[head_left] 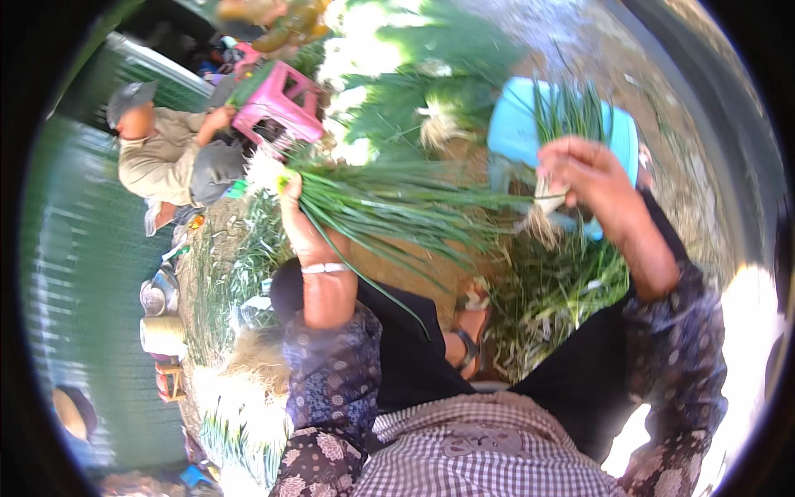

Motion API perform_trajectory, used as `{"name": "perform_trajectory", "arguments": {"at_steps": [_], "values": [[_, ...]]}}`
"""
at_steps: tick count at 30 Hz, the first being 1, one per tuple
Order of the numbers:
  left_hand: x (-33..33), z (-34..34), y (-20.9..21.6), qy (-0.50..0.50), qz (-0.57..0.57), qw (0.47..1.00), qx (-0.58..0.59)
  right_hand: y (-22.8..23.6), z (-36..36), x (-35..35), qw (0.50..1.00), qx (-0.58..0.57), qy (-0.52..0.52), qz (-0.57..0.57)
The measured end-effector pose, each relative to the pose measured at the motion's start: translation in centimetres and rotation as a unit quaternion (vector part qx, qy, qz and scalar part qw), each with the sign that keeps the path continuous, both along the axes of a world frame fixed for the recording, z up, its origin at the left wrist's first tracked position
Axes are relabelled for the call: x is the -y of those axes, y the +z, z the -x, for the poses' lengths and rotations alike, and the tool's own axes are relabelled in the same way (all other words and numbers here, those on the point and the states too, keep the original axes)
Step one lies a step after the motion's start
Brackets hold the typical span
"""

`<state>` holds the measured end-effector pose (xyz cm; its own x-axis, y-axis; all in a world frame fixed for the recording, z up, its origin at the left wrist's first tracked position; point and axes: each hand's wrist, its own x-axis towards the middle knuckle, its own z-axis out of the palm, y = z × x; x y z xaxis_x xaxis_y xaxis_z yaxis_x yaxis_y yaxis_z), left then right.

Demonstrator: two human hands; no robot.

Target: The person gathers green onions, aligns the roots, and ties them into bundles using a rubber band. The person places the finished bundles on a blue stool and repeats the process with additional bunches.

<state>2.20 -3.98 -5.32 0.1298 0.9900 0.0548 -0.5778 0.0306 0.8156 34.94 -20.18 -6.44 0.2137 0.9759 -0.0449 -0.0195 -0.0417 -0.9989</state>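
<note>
My left hand (292, 199) is closed around a thick bunch of spring onions (389, 195) near its white root ends. The long green leaves stretch out to the right across the space in front of me. On the right, my right hand (584, 174) has its fingers curled, slightly blurred, around the white stems of a smaller bunch of spring onions (571, 116). Those roots hang below the fingers, and the leaves point away over a light blue plastic stool (513, 124). How firmly the right fingers grip is hard to make out.
Piles of spring onions (414, 99) lie ahead on the ground, partly in glaring sunlight. Loose leaves (555, 306) are heaped by my sandalled foot (470, 323). At the far left another person (161, 157) sits beside a pink stool (281, 103). More onions (244, 431) lie at lower left.
</note>
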Motion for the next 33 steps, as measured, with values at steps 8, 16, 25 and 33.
{"name": "perform_trajectory", "arguments": {"at_steps": [8, 16, 25, 33], "values": [[1.8, 0.0, 1.4, -0.05, -0.027, 0.996, 0.071, 2.0, 6.1, 1.1, 0.984, -0.005, 0.077, -0.162], [3.8, -2.7, 2.2, -0.133, -0.005, 0.979, 0.155, 2.8, 10.5, 1.4, 0.905, 0.31, 0.045, -0.287], [2.0, -0.5, -0.4, -0.094, 0.018, 0.989, 0.111, 1.1, 10.9, 4.9, 0.902, 0.323, 0.21, -0.197], [1.3, 1.7, -1.0, -0.086, -0.011, 0.981, 0.175, -1.0, 9.7, 9.0, 0.87, 0.436, 0.209, -0.099]]}}
